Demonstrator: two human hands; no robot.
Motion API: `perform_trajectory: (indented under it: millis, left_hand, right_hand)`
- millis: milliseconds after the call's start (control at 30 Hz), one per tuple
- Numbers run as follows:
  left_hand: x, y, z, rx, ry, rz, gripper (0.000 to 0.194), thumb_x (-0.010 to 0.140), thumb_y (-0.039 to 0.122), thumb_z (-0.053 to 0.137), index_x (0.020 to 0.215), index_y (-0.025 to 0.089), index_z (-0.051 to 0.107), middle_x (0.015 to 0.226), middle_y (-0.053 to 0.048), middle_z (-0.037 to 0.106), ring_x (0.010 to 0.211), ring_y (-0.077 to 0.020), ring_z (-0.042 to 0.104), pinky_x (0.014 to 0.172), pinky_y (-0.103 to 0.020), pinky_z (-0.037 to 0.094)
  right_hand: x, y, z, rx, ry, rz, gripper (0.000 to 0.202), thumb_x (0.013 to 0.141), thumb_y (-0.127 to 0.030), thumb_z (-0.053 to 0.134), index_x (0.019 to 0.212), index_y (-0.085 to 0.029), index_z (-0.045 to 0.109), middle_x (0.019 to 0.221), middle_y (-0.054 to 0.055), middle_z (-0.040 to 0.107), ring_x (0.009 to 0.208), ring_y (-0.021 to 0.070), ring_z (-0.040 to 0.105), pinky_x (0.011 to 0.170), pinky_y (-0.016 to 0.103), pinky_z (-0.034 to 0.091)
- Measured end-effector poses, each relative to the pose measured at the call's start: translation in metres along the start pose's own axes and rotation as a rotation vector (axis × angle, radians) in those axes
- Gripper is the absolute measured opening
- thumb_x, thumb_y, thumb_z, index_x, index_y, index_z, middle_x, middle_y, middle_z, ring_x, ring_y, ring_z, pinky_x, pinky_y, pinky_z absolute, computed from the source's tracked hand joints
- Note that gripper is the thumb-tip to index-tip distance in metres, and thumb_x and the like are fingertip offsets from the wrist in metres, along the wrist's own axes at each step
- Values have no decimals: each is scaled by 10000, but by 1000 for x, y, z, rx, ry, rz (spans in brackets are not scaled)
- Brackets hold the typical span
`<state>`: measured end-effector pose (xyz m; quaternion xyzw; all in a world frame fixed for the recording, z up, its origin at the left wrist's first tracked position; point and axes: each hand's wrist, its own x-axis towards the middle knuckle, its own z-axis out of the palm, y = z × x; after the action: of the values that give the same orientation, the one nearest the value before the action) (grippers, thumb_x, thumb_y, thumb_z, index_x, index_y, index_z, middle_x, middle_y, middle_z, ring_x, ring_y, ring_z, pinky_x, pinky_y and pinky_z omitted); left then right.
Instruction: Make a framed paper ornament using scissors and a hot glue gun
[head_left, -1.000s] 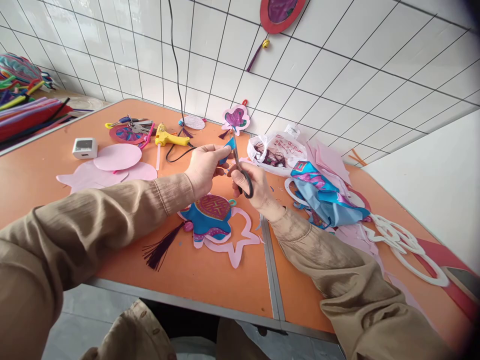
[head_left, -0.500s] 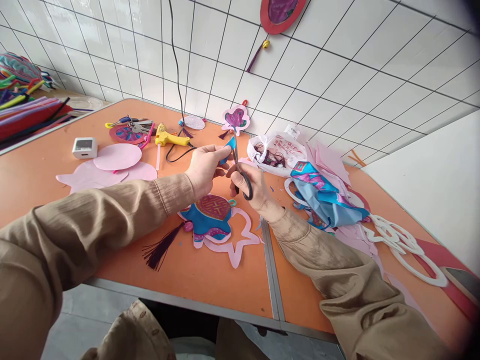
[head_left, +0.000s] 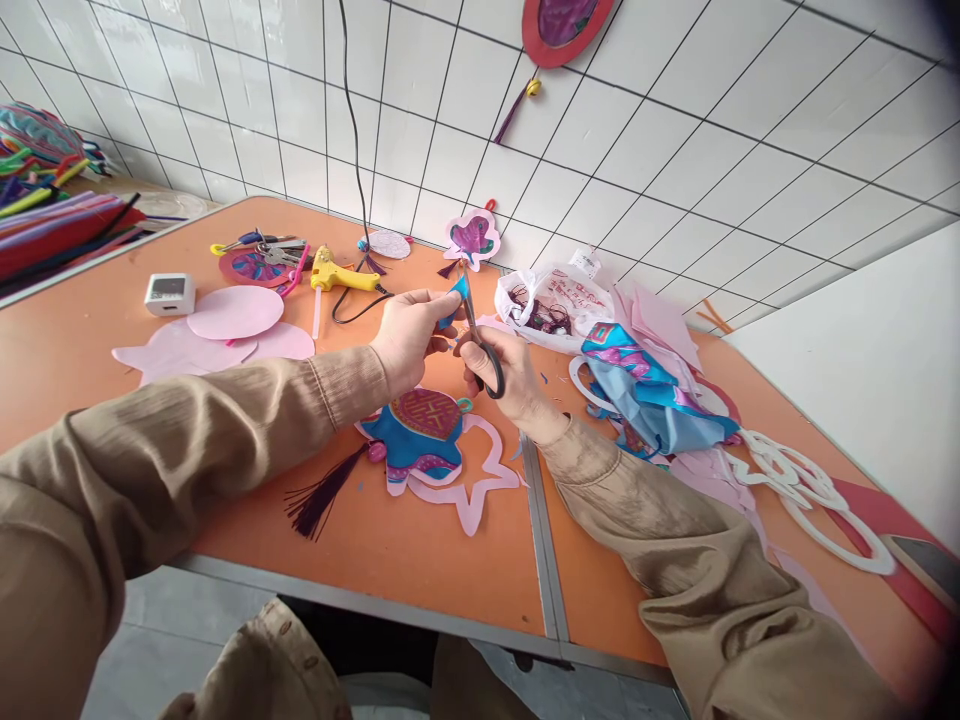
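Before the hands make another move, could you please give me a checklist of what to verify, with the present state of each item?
1. Scissors held in the right hand: ok.
2. Blue fabric gripped by the left hand: ok, pinched beside the scissors.
3. Left thumb safely clear of the cutting edges: cannot tell, it is close to them.
4. Glue gun out of the hands: ok, resting on the table.
5. Glue gun switched off: cannot tell.
6. Table free of scraps: not ok.

On the table (head_left: 457, 565), the tassel ornament (head_left: 424, 440) lies nearer me than my scissors (head_left: 471, 315), glue gun (head_left: 343, 276) left, plastic bag (head_left: 574, 300) right.
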<state>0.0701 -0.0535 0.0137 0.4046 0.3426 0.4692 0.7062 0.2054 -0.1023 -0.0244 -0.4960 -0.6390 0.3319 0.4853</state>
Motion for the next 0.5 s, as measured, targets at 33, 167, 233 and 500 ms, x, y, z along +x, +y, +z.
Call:
perform_trajectory:
  millis: [33,167,233,500]
  left_hand:
    - [0,0,0,-1,1,-1,199,864,122,605,666,108,590,702,-24,609,473,-45,473,400,-168,344]
    - [1,1,0,-2,3,-2,200,866,116,599,667,107,587,689,-19,610,466,-43,475,400,-168,343]
    - [1,1,0,0,2,-1,202,868,119,598,667,107,587,692,-21,614,467,-44,478,401,-171,344]
    - [1,0,0,7,3,7,185,863,119,599,679,105,587,688,-16,608,477,-45,480,407,-173,345]
  right_hand:
    - [0,0,0,-6,2,6,522,765,-693,635,723,-184,525,526,-56,500,393,83,512,383,211,361]
    - [-1,-3,1,-32,14,18,537,757,-704,632,716,-182,519,534,-58,482,393,80,507,377,208,363]
    - [-1,-4,1,-42,17,19,540,758,-708,628,711,-182,513,542,-60,473,390,77,507,374,205,356]
    - [-1,-3,1,-91,30,23,565,755,-742,599,692,-189,501,517,-60,470,372,88,515,368,210,331]
